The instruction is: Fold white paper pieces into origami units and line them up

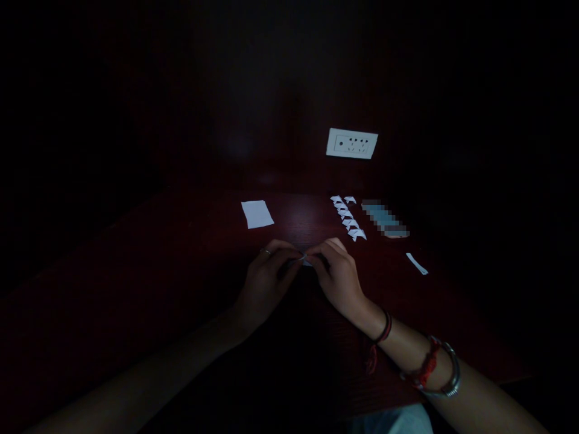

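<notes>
Between my fingertips is a small piece of white paper, mostly hidden by the fingers. My left hand pinches its left side, and a ring shows on one finger. From the other side my right hand pinches the same paper, so the two hands nearly meet. Beyond the right hand, several small folded white paper pieces lie in a slanting row, with a single folded piece beside the row's far end. A flat sheet of white paper rests past my left hand.
The dark red tabletop is dimly lit. A phone, blurred out, lies right of the folded pieces. Nearer on the right is a narrow paper strip. A white wall socket is at the back.
</notes>
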`<control>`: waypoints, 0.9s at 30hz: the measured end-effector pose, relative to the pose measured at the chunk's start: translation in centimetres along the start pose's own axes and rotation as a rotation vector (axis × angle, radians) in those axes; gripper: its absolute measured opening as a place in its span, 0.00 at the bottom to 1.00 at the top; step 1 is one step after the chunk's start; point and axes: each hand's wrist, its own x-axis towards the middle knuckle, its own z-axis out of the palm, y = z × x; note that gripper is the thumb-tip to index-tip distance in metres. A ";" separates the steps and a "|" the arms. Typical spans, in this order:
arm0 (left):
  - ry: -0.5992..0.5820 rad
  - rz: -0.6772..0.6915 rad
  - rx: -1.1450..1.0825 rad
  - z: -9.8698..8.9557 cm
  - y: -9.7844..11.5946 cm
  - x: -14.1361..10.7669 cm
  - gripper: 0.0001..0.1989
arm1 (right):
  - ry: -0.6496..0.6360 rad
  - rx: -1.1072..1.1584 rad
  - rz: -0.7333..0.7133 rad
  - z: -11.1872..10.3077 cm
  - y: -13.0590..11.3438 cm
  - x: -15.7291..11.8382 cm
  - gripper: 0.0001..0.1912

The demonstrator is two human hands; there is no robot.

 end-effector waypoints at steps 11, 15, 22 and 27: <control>0.027 0.049 0.048 0.0 0.0 0.2 0.06 | 0.031 -0.097 0.001 0.1 0.0 0.0 0.07; 0.024 0.046 0.096 0.1 -0.2 0.1 0.05 | 0.043 -0.100 0.023 0.4 0.0 0.1 0.07; -0.081 0.067 0.132 -0.2 -0.6 0.3 0.04 | -0.012 0.029 -0.009 0.7 0.4 0.0 0.07; -0.161 -0.135 -0.119 -0.3 -0.8 0.4 0.03 | -0.058 0.059 -0.012 0.7 0.9 0.2 0.07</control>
